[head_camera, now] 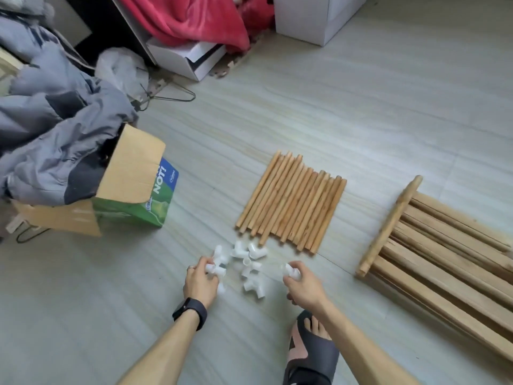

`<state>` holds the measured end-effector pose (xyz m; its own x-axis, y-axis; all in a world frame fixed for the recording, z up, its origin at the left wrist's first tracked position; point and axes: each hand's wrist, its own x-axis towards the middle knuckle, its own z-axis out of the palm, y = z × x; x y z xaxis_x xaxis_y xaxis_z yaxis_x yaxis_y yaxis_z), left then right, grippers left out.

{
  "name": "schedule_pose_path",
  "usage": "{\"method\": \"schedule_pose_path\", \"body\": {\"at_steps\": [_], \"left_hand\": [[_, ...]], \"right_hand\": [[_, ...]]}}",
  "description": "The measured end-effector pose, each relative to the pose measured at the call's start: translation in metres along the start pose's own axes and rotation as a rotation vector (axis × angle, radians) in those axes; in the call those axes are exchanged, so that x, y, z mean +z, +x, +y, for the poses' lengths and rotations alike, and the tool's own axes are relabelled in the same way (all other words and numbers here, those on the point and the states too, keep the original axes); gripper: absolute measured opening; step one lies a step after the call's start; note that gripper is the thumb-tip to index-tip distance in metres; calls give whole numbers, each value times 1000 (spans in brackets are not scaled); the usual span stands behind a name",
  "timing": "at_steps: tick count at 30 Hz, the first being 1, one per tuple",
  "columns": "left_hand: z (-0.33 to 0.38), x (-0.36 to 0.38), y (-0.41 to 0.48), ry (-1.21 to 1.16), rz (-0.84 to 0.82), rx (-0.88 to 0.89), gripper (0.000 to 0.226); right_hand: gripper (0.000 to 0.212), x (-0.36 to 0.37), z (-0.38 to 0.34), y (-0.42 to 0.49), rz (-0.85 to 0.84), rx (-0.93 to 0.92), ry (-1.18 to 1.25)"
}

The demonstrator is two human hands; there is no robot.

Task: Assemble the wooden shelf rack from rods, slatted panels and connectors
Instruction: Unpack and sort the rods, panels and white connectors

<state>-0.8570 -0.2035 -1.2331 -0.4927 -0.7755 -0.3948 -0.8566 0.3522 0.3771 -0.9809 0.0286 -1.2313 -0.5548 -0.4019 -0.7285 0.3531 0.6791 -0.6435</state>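
Several white plastic connectors (249,262) lie in a loose pile on the pale floor. My left hand (200,282), with a ring and a black wristband, grips one white connector (213,268) at the pile's left edge. On the pile's right side, my right hand (302,284) holds another white connector (290,270). Beyond the pile, several wooden rods (291,201) lie side by side in a flat row. To the right sits a stack of slatted wooden panels (444,259).
A cardboard box (133,190) with a green printed side stands at the left, under grey clothing (55,129). White boxes (191,58), a red blanket (188,20) and a wire hanger (172,97) lie at the back. My foot in a dark sandal (311,348) rests below my right hand.
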Motion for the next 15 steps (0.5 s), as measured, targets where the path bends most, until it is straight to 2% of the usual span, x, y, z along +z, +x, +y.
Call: {"method": "schedule_pose_path", "body": {"at_steps": [4,7,10,13,15], "left_hand": [[1,16,-3,29,-50,-13,25],[12,23,-4,69,-125,13,21],[23,21,-5,165,-182,42,33],[31,11,-11,315,-145,76,40],[36,3,-15,364,-117,100,36]], "right_hand": [[33,26,-1,17,-25,51,109],[52,36,-9,24,-87,47,137],[64,37,-17,24,-181,18,132],[54,23,-23,19,-259,5,7],[42,0,-31,13,-267,-51,-168]]}}
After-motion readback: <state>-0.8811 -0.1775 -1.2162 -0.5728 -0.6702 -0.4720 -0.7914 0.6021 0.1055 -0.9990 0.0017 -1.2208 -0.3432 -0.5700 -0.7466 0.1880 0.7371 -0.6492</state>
